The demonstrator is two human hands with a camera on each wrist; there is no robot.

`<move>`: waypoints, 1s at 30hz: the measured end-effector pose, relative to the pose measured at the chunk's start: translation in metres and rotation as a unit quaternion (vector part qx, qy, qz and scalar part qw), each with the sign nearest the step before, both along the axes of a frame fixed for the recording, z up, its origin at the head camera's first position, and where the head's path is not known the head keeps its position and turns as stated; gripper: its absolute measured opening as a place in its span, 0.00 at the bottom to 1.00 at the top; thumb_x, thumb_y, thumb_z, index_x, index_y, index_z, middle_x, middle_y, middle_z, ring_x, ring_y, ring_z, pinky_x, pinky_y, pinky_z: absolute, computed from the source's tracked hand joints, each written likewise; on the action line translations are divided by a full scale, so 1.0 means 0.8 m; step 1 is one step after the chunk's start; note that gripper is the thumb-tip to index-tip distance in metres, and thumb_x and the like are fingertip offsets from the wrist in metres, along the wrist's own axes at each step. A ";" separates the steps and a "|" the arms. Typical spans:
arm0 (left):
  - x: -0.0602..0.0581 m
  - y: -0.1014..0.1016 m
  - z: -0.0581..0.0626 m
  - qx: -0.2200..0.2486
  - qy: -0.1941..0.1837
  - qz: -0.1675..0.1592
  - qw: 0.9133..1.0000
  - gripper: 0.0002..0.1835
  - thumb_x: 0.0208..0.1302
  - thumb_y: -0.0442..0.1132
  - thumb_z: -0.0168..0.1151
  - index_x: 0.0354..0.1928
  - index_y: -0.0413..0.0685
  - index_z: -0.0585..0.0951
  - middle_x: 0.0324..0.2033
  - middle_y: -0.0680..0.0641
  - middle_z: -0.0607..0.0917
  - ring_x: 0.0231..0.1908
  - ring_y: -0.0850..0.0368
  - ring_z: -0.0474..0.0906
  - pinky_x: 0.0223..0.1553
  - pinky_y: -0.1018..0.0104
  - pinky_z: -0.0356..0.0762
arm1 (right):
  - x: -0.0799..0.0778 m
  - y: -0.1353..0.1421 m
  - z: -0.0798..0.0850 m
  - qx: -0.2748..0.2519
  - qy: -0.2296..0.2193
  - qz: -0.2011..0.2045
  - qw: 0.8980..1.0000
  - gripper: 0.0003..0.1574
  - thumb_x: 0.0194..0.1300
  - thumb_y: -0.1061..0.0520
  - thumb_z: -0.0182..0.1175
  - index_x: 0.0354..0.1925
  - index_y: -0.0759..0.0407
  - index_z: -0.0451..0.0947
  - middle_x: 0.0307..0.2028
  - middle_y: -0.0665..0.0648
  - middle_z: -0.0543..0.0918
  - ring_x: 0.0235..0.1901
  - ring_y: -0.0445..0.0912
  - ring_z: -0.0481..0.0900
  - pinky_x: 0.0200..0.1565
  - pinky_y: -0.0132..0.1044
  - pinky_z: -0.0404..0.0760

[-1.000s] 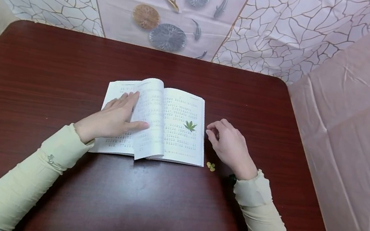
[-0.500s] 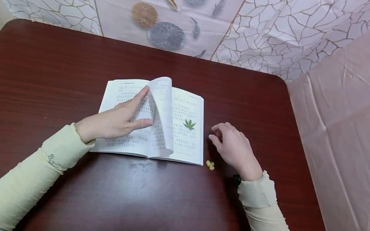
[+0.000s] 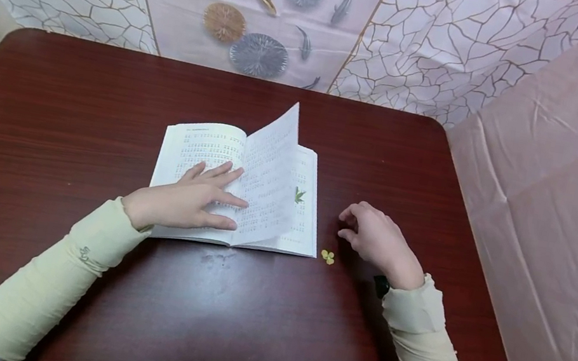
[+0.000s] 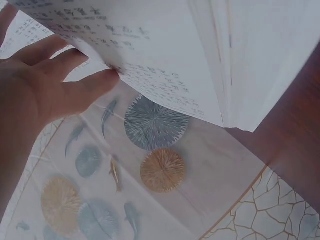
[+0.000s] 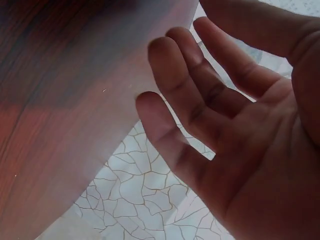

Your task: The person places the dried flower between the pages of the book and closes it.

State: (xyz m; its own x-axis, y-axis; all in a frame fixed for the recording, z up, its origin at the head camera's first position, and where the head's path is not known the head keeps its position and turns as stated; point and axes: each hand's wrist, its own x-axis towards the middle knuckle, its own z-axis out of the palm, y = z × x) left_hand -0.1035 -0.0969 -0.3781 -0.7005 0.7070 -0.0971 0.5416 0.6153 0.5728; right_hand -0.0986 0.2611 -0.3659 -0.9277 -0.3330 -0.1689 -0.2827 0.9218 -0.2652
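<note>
An open book (image 3: 202, 146) with printed pages lies on the table. My left hand (image 3: 192, 202) rests across its left page with fingers spread, fingertips near the centre fold. One loose page (image 3: 268, 183) stands raised over the right side and partly hides a green leaf (image 3: 299, 195) on the right page. In the left wrist view, the fingers (image 4: 95, 85) are right at the book's pages (image 4: 165, 65). To the right of the book, my right hand (image 3: 377, 238) hovers with loosely curled fingers and holds nothing. Near it lies a small yellow flower-like piece (image 3: 328, 256).
The dark red-brown table (image 3: 76, 104) has rounded corners. A patterned cloth (image 3: 261, 8) hangs behind its far edge, and a pale pink cloth (image 3: 566, 190) hangs at the right.
The lifted page has swung from the left over to the right side, now covering part of the leaf. My left hand has dropped onto the left page; my right hand has drawn back rightward.
</note>
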 end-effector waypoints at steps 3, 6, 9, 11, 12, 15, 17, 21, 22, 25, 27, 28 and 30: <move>0.001 0.002 0.000 -0.005 -0.009 0.002 1.000 0.25 0.65 0.60 0.60 0.59 0.58 0.81 0.74 0.39 0.52 0.75 0.43 0.35 0.66 0.33 0.30 | 0.004 0.000 0.000 0.009 -0.013 0.003 1.000 0.12 0.58 0.57 0.70 0.40 0.59 0.81 0.36 0.54 0.80 0.34 0.48 0.79 0.39 0.46 0.77; 0.002 0.004 -0.001 -0.012 -0.014 0.007 1.000 0.24 0.65 0.60 0.59 0.58 0.57 0.82 0.74 0.39 0.51 0.75 0.44 0.35 0.65 0.31 0.30 | 0.008 -0.002 0.001 0.025 -0.024 0.001 0.999 0.12 0.57 0.54 0.72 0.37 0.57 0.81 0.35 0.52 0.80 0.31 0.47 0.78 0.37 0.45 0.77; 0.002 0.004 -0.001 -0.013 -0.017 0.011 1.000 0.23 0.65 0.58 0.60 0.57 0.56 0.83 0.74 0.39 0.51 0.75 0.44 0.35 0.65 0.30 0.30 | 0.010 -0.005 0.002 0.041 -0.039 -0.002 0.998 0.12 0.56 0.52 0.73 0.35 0.55 0.81 0.34 0.51 0.79 0.29 0.45 0.76 0.35 0.43 0.76; 0.002 0.005 -0.001 -0.014 -0.018 0.012 1.000 0.23 0.65 0.58 0.60 0.57 0.56 0.83 0.74 0.39 0.51 0.75 0.44 0.34 0.65 0.30 0.30 | 0.012 -0.007 0.002 0.050 -0.051 0.000 0.997 0.13 0.55 0.51 0.73 0.35 0.54 0.81 0.34 0.51 0.79 0.29 0.45 0.76 0.34 0.43 0.75; 0.002 0.005 -0.001 -0.013 -0.019 0.013 1.000 0.23 0.65 0.58 0.60 0.56 0.55 0.83 0.74 0.39 0.51 0.75 0.44 0.34 0.65 0.30 0.30 | 0.013 -0.008 0.003 0.054 -0.056 0.000 0.997 0.14 0.54 0.50 0.74 0.35 0.54 0.81 0.34 0.51 0.79 0.29 0.45 0.75 0.34 0.42 0.75; 0.002 0.005 -0.003 -0.012 -0.020 0.014 1.000 0.23 0.65 0.58 0.60 0.56 0.55 0.83 0.75 0.39 0.51 0.75 0.44 0.34 0.65 0.30 0.30 | 0.015 -0.009 0.004 0.058 -0.067 0.005 0.996 0.14 0.53 0.50 0.74 0.34 0.53 0.81 0.34 0.51 0.79 0.29 0.45 0.74 0.34 0.42 0.75; 0.001 0.005 -0.004 -0.012 -0.020 0.014 1.000 0.23 0.65 0.59 0.60 0.56 0.55 0.83 0.75 0.40 0.51 0.75 0.44 0.34 0.64 0.29 0.30 | 0.016 -0.010 0.004 0.055 -0.067 0.011 0.996 0.13 0.53 0.51 0.74 0.34 0.52 0.81 0.34 0.50 0.79 0.29 0.45 0.74 0.34 0.42 0.75; 0.000 0.005 -0.006 -0.015 -0.019 0.013 1.000 0.24 0.65 0.60 0.59 0.56 0.56 0.83 0.75 0.40 0.51 0.75 0.45 0.34 0.65 0.30 0.30 | 0.018 -0.010 0.005 0.045 -0.065 0.033 0.996 0.11 0.53 0.55 0.74 0.33 0.49 0.81 0.34 0.49 0.80 0.29 0.44 0.75 0.34 0.41 0.75; 0.000 0.005 -0.006 -0.016 -0.019 0.013 1.000 0.25 0.65 0.60 0.59 0.56 0.56 0.83 0.75 0.41 0.50 0.75 0.45 0.34 0.65 0.30 0.30 | 0.018 -0.010 0.004 0.044 -0.064 0.041 0.996 0.10 0.53 0.56 0.74 0.32 0.49 0.81 0.34 0.48 0.80 0.29 0.44 0.75 0.34 0.41 0.75; -0.001 0.004 -0.006 -0.019 -0.019 0.013 1.000 0.25 0.65 0.61 0.59 0.57 0.56 0.83 0.75 0.41 0.51 0.75 0.45 0.34 0.65 0.30 0.30 | 0.019 -0.011 0.003 0.039 -0.067 0.064 0.995 0.12 0.51 0.58 0.75 0.31 0.47 0.81 0.33 0.47 0.79 0.29 0.43 0.74 0.34 0.39 0.74; -0.001 0.003 -0.005 -0.020 -0.019 0.013 1.000 0.25 0.65 0.61 0.59 0.57 0.56 0.83 0.75 0.41 0.51 0.75 0.45 0.34 0.65 0.30 0.30 | 0.020 -0.012 0.003 0.035 -0.070 0.074 0.994 0.13 0.50 0.58 0.75 0.31 0.46 0.81 0.33 0.47 0.78 0.29 0.43 0.74 0.34 0.38 0.74; -0.001 0.003 -0.005 -0.021 -0.020 0.013 1.000 0.25 0.65 0.60 0.59 0.57 0.56 0.82 0.75 0.41 0.51 0.75 0.45 0.34 0.65 0.30 0.30 | 0.020 -0.012 0.002 0.034 -0.071 0.077 0.994 0.13 0.50 0.59 0.75 0.30 0.45 0.81 0.33 0.46 0.78 0.29 0.42 0.73 0.33 0.38 0.74; -0.001 0.003 -0.004 -0.021 -0.020 0.013 0.999 0.25 0.65 0.60 0.59 0.57 0.56 0.82 0.75 0.41 0.51 0.75 0.44 0.34 0.65 0.30 0.30 | 0.020 -0.012 0.001 0.031 -0.074 0.078 0.994 0.13 0.49 0.59 0.76 0.30 0.45 0.81 0.33 0.46 0.77 0.28 0.42 0.73 0.33 0.38 0.73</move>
State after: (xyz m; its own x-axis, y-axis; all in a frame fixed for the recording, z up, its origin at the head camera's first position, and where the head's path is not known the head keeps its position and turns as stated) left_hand -0.1040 -0.0946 -0.3814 -0.7128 0.6840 -0.1554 0.5024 0.6525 0.5674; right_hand -0.0824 0.2514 -0.3651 -0.8291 -0.4556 -0.3241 -0.3854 0.8856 -0.2590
